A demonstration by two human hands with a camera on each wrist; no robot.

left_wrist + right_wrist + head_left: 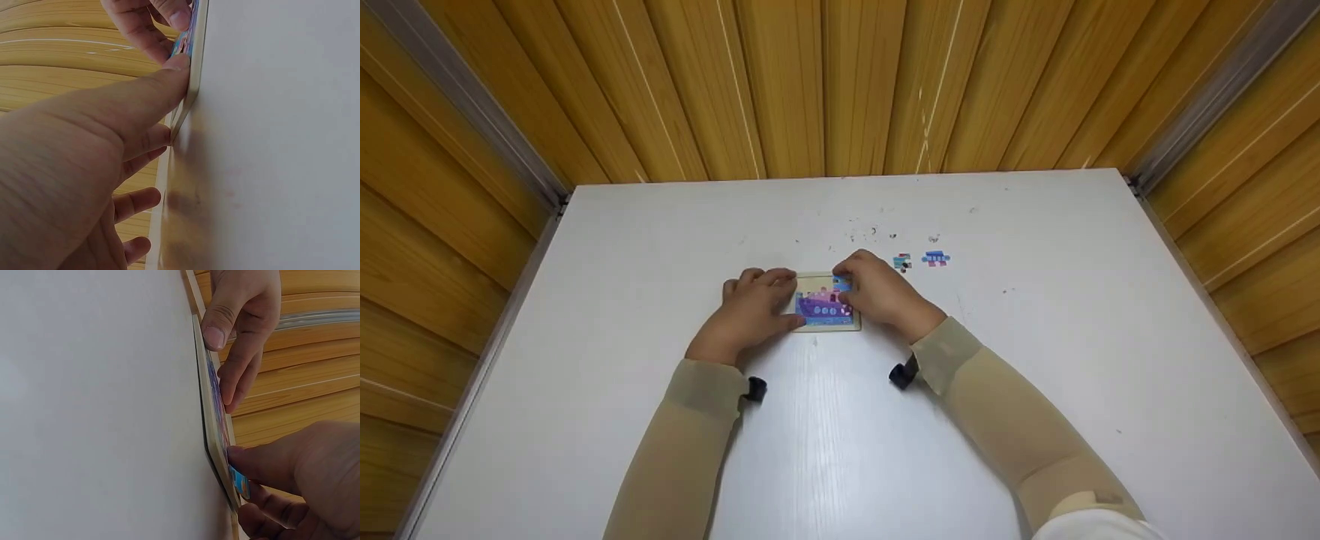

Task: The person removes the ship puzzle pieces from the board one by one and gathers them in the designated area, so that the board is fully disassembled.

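A small framed puzzle (826,327) with a pink and purple ship picture lies on the white table; the upper left of its tray shows bare wood. My left hand (754,311) grips the frame's left side, thumb on the lower left corner in the left wrist view. At the upper right corner my right hand (881,292) pinches a blue puzzle piece (241,482) between thumb and fingers, tilted against the frame's edge in the right wrist view. Fingertips hide part of that piece.
Two loose pieces lie right of the frame, beyond my right hand: a teal and pink one (902,262) and a blue and pink one (936,259). Small dark marks dot the table (1035,360). Wood-patterned walls stand behind and at both sides.
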